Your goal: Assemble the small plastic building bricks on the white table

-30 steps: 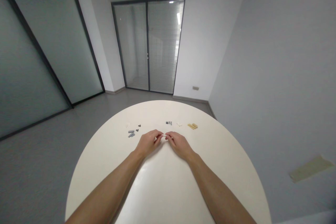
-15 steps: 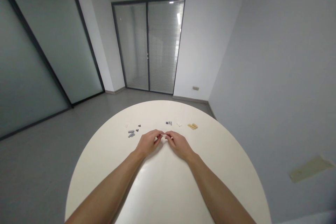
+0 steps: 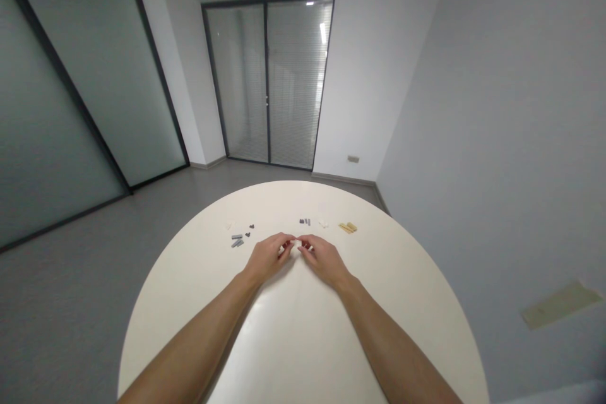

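Observation:
My left hand (image 3: 271, 255) and my right hand (image 3: 322, 257) meet above the middle of the white round table (image 3: 303, 341). Between their fingertips is a small white piece (image 3: 297, 243), pinched from both sides. Its exact kind is too small to make out, and the fingers cover part of it. To the left of my left hand lie several grey bars (image 3: 237, 237) and two small black pieces (image 3: 247, 235). Beyond my right hand are small dark grey pieces (image 3: 305, 222), white pieces (image 3: 323, 224) and tan pieces (image 3: 348, 228).
A faint whitish piece (image 3: 230, 225) lies near the table's far left part. The table's curved edge runs around the work. Behind it stand a glass door (image 3: 267, 82) and a white wall (image 3: 374, 76); frosted panels (image 3: 95, 63) are on the left.
The white piece between my fingertips shows more of its face now, as if turned slightly. Both hands stay in almost the same place.

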The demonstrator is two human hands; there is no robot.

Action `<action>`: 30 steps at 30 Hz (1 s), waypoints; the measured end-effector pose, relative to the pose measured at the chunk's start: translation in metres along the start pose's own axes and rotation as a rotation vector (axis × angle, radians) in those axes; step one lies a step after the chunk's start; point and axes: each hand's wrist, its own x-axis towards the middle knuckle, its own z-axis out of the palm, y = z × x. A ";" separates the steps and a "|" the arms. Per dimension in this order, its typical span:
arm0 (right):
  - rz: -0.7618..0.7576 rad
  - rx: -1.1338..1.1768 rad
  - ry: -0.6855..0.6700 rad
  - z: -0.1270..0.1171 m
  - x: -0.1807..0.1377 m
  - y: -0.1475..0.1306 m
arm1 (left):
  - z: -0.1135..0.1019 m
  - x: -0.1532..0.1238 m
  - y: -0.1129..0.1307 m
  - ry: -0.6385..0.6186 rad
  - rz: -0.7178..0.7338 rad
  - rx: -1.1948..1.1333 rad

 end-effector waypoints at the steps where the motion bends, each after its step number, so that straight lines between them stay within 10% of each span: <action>1: 0.000 -0.006 0.003 0.000 0.000 0.000 | 0.000 0.000 0.000 0.003 0.001 -0.004; 30: 0.011 -0.023 -0.006 0.000 0.000 0.003 | 0.000 0.000 0.000 0.016 0.013 0.024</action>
